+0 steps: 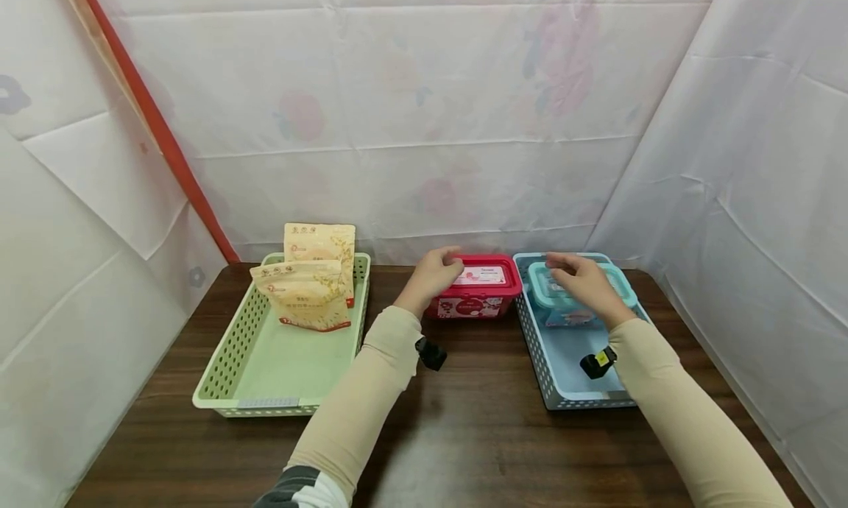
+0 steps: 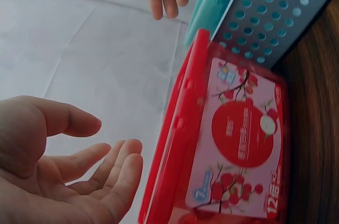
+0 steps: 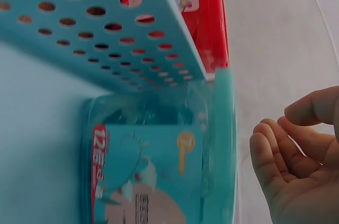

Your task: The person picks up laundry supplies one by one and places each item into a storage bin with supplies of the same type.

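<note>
A red lidded plastic box (image 1: 482, 291) with a pink label stands on the table. My left hand (image 1: 432, 276) hovers over its left end; the left wrist view shows the fingers loosely bent, apart from the red lid and holding nothing. Inside the blue basket (image 1: 563, 390), toward the back, is a teal lidded box (image 1: 563, 313). Above that box is my right hand (image 1: 586, 286), its fingers relaxed and nothing between them. In the right wrist view, a gap separates those fingers from the teal lid (image 3: 225, 144).
On the left is a green basket (image 1: 285, 368) with two cream-coloured pouches (image 1: 305, 294) standing at its back. The red box sits between the two baskets, close to the blue one's left wall. White sheeting (image 1: 411, 110) hangs behind and at both sides.
</note>
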Demonstrator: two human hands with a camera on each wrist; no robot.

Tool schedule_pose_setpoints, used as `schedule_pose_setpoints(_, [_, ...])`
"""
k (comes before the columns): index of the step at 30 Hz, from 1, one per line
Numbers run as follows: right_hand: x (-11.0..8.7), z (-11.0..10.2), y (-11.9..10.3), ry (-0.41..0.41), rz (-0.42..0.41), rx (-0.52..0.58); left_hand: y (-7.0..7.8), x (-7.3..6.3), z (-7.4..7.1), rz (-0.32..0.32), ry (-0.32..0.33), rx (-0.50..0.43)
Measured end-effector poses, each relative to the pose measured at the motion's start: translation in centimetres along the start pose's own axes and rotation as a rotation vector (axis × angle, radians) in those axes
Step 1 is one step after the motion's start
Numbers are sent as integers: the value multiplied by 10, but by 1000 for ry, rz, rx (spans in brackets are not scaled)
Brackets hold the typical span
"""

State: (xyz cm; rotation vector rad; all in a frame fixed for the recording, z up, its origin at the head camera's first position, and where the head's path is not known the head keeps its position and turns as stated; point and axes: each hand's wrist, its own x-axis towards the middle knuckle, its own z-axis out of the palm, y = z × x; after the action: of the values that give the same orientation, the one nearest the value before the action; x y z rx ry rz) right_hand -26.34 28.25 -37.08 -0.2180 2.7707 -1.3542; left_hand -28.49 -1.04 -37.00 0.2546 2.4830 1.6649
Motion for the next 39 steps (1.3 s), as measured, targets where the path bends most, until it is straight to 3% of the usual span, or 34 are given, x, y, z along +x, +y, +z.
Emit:
schedule_pose_setpoints(8, [8, 14, -8, -17, 2, -10, -8, 0, -12, -8, 11, -17])
schedule_pose_setpoints(17, [21, 23, -17, -58, -25, -152, -20, -1, -36, -3, 32, 11])
schedule_pose_setpoints(22, [27, 29, -22, -65, -11, -170, -22, -3, -45, -25, 21, 37])
schedule_pose_setpoints(39, [37, 42, -32, -93, -19, -254, -29, 5, -47, -99, 13, 71])
